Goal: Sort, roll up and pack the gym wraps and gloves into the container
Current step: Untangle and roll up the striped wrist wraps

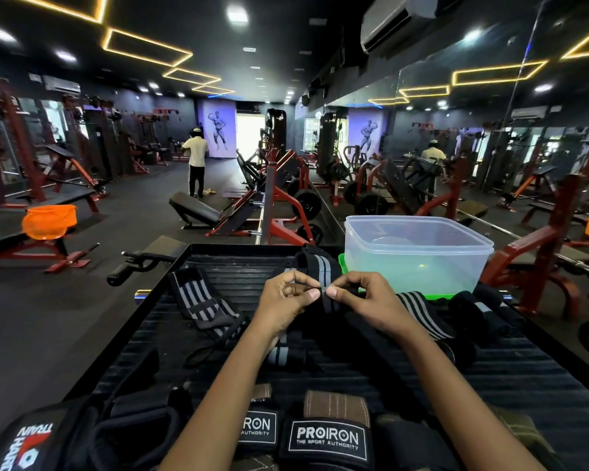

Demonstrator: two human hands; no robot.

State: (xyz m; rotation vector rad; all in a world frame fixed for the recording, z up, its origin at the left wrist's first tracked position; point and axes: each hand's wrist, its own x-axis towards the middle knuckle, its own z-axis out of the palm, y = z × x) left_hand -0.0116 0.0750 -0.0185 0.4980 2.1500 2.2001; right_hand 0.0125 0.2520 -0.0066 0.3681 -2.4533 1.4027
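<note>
Both hands meet over the black elastic wrap with grey stripes: the left hand and right hand each pinch its near end between thumb and forefinger, apparently starting a roll, though the fingers hide the fold itself. The wrap's far end lies draped toward the empty clear plastic container, which sits on a green lid just beyond the hands.

The likely trouble is a loose first turn — springy elastic could unwind if either pinch slackens, or the trailing end could snag on the second striped wrap lying to the left.

All this rests on a black ribbed platform; branded black wraps and a glove wait along its near edge. Behind is a dim gym — red machines, mirrors, a distant person.
</note>
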